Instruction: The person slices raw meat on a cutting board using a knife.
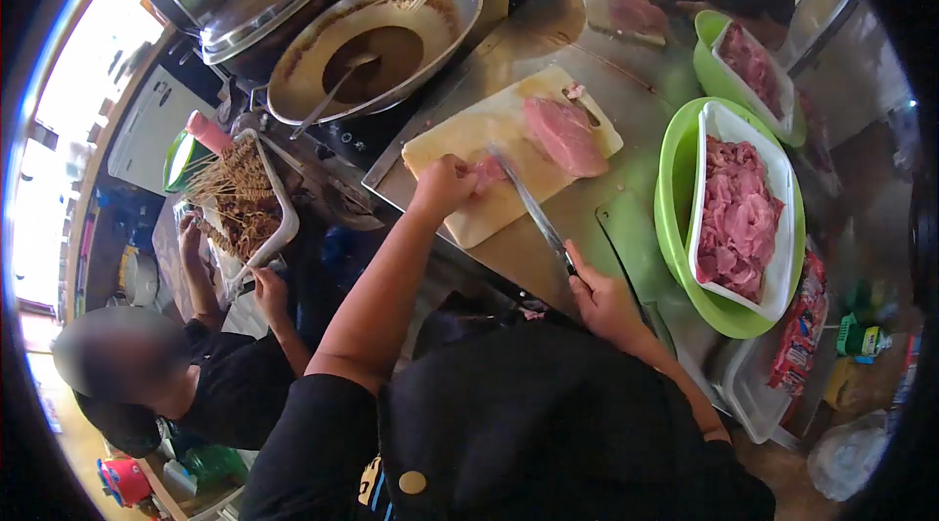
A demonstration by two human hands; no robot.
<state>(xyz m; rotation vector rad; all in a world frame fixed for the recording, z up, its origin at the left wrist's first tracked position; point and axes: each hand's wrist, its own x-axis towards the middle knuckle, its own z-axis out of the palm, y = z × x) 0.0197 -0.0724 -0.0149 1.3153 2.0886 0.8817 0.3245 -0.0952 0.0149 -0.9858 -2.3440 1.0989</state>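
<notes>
A pale cutting board (pixel 460 135) lies on the steel table in front of me. My left hand (pixel 445 183) is closed at its near left side, fingers pinching a small piece of raw meat (pixel 486 175) against the board. My right hand (pixel 599 294) grips the handle of a knife (pixel 533 208); its blade slants up and left, with the tip at that piece. A larger slab of pink raw meat (pixel 567 135) rests on the board's right half. To the right, a white tray (pixel 696 218) heaped with sliced raw meat (pixel 738 213) sits in a green basin (pixel 668 227).
A broad-bladed knife (pixel 626 252) lies between board and basin. Back left stands a wok (pixel 445 32) with brown sauce and a ladle (pixel 337 95). At left, another person's hands touch a tray of skewers (pixel 240 193). Behind is another green basin (pixel 706 61), possibly reflected.
</notes>
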